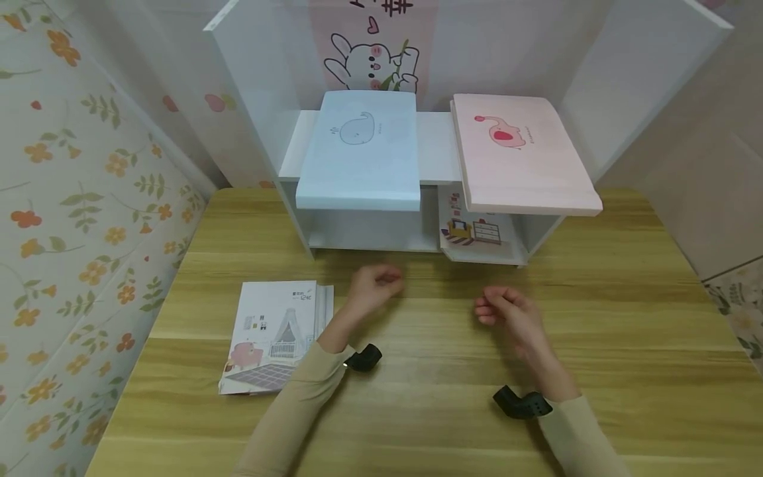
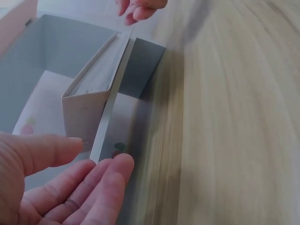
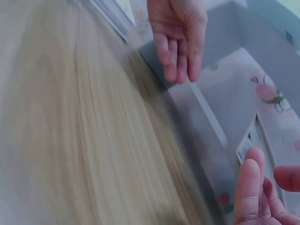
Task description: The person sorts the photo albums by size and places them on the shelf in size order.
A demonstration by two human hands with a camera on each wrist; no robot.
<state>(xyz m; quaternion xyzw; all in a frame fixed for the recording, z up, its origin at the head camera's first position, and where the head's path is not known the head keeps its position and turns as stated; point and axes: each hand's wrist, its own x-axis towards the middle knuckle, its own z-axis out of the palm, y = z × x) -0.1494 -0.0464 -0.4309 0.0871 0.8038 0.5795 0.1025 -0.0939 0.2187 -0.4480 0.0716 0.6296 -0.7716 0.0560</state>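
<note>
My left hand (image 1: 372, 291) hovers in front of the lower shelf on the left, fingers loosely bent and nothing held. In the left wrist view the left hand's thumb and fingers (image 2: 101, 187) are apart. The right hand (image 1: 509, 315) is above the table to the right, loosely curled and holding nothing; its thumb stands off from the fingers in the right wrist view. Nearest to it, a white book with a furniture picture (image 1: 471, 232) lies in the lower right of the white shelf (image 1: 438, 156). A light-blue whale album (image 1: 360, 149) and a pink elephant album (image 1: 524, 152) lie on the upper board, overhanging its front edge.
A small stack of books (image 1: 268, 338) with a bed picture on top lies on the wooden table (image 1: 435, 411) left of the left forearm. Tall white side panels (image 1: 644, 73) flank the shelf. A flowered curtain (image 1: 89, 252) borders the left side.
</note>
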